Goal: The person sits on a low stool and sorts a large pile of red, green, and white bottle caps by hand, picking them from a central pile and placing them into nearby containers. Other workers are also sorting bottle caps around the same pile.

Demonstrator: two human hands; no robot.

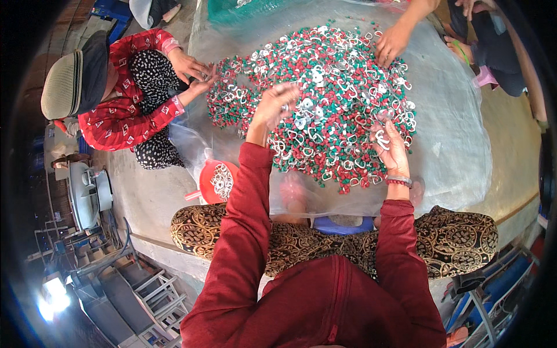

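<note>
Meanwhile, the left hand (272, 107), fingers bunched on something unclear, hovers just above the pile of red, green and white pieces (325, 98). The right hand (391, 148), fingers loosely curled around white rings (382, 139), rests at the pile's near edge.

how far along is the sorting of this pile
Early, it seems. Done: a small batch of white plastic rings lies in the red plastic bowl. In hand: the left hand is raised over the heap, contents unclear; the right hand holds white rings at the edge. Left: a wide mixed heap of red, green and white plastic pieces on the clear plastic sheet.
</note>
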